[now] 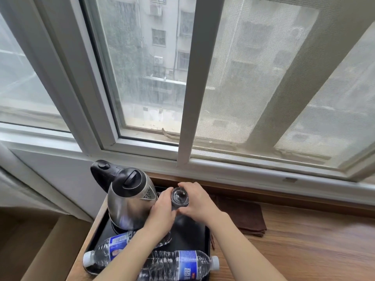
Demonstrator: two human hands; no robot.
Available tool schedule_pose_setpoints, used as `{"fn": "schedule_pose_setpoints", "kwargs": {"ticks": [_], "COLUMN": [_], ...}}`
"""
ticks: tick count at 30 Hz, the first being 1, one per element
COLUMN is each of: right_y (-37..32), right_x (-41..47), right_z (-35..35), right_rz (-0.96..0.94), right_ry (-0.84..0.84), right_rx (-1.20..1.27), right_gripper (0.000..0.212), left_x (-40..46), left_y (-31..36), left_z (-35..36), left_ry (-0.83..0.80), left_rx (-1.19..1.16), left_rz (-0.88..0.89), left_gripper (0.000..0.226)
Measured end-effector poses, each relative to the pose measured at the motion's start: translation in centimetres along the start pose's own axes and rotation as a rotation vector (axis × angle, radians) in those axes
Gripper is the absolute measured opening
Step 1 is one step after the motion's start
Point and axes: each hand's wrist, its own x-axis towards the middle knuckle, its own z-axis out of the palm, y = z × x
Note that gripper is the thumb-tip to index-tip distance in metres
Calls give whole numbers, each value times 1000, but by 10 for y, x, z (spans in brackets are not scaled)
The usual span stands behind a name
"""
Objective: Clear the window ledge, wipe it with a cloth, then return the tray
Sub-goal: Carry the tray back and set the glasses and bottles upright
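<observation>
While both hands, left and right, curl their fingers round the glass above the tray on the ledge; recommend lifting it level, clear of the kettle.

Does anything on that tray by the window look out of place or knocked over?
Yes. Two water bottles lie on their sides across the black tray's near edge, one on the left and one hanging over the front rim. The kettle stands upright. Both hands, left and right, hold a clear glass above the tray. Nothing looks spilled.
</observation>
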Motion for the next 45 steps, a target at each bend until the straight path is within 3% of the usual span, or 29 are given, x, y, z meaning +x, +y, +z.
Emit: {"fn": "schedule_pose_setpoints", "kwargs": {"ticks": [26,30,35,41,45], "right_y": [11,10,17,27,26], "right_x": [15,14,1,-21,-25], "right_z": [8,6,-5,-11,-10], "right_rz": [-34,-36,-2,90,134], "right_ry": [-73,-91,-55,-28,-43], "right_rx": [-153,-183,-273,-349,-273], "right_gripper": [71,78,103,96,91], "left_x": [9,11,6,-1,-7], "left_y": [-1,0,2,1,2], "left_z": [9,8,8,7,3], "left_ry": [-36,-58,-80,-50,-48], "left_rx": [14,36,76,74,89], "left_rz": [-102,-121,-134,-122,-104], "left_gripper": [55,59,77,86,86]}}
